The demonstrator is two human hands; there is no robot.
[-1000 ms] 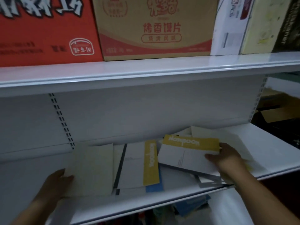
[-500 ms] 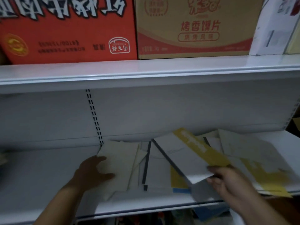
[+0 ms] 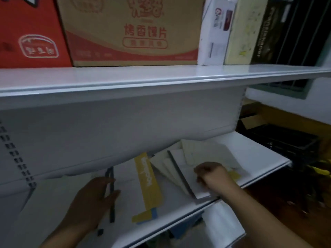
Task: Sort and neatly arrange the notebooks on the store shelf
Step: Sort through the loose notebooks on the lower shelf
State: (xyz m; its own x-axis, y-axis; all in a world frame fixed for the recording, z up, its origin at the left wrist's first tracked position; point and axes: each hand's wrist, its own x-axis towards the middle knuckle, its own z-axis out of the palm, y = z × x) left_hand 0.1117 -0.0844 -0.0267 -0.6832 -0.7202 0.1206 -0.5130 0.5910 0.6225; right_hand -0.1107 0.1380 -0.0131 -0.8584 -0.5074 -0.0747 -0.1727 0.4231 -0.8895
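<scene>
The left hand (image 3: 93,199) lies open, palm down and fingers spread, on a white notebook with a dark spine (image 3: 111,194) at about 7 o'clock in the view; the right hand (image 3: 213,178) is curled into a loose fist at 4 o'clock, knuckles up, resting on a fanned pile of pale notebooks (image 3: 180,169), though whether it pinches a cover cannot be told through the blur; between the hands lies a white notebook with a yellow band (image 3: 146,181) running lengthwise, and a blue corner (image 3: 154,212) shows from under its near end; a cream sheet (image 3: 207,154) slants behind the right hand at 2 o'clock from it; all of these lie on the lower white shelf (image 3: 259,154), towards its right half; the upper shelf (image 3: 125,77) crosses the view at 12 o'clock, carrying a red box (image 3: 30,33) at 10 o'clock, a brown carton (image 3: 132,31) with red print at 12, and a white box (image 3: 216,31) beside upright books (image 3: 245,31) at 1 o'clock.
</scene>
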